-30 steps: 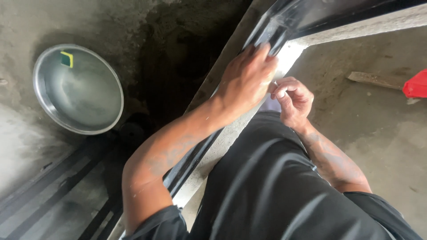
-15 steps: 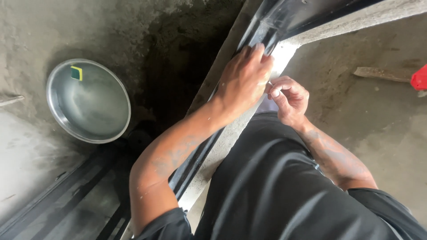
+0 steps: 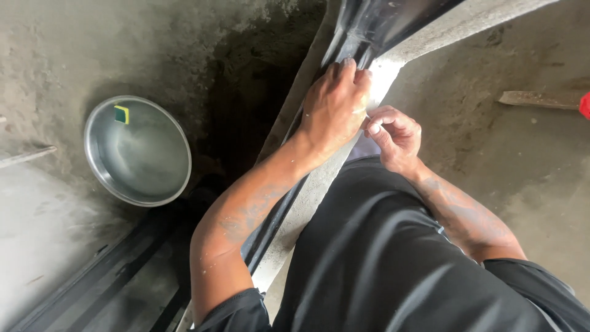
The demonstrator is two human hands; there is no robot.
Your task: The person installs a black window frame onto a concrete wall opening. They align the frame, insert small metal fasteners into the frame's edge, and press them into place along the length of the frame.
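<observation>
My left hand (image 3: 335,107) lies across a long black strip (image 3: 369,27) that runs along a pale concrete ledge (image 3: 455,24). Its fingers curl over the strip's edge and press it down. My right hand (image 3: 396,138) sits just to the right, touching the side of the left hand. Its fingers are curled and pinched together at the ledge's edge; whether anything is between them is hidden. My black-clothed lap (image 3: 393,258) fills the lower middle of the view.
A round metal bowl (image 3: 138,178) holding water and a yellow-green sponge (image 3: 121,114) stands on the wet concrete floor at the left. Dark rails (image 3: 92,276) lie at the lower left. A wooden stick (image 3: 541,99) and a red object (image 3: 585,104) lie at the right.
The view has shifted, so the bowl appears further right and lower. Both hands stay at the same spot on the strip, with the left fingers slightly further up it.
</observation>
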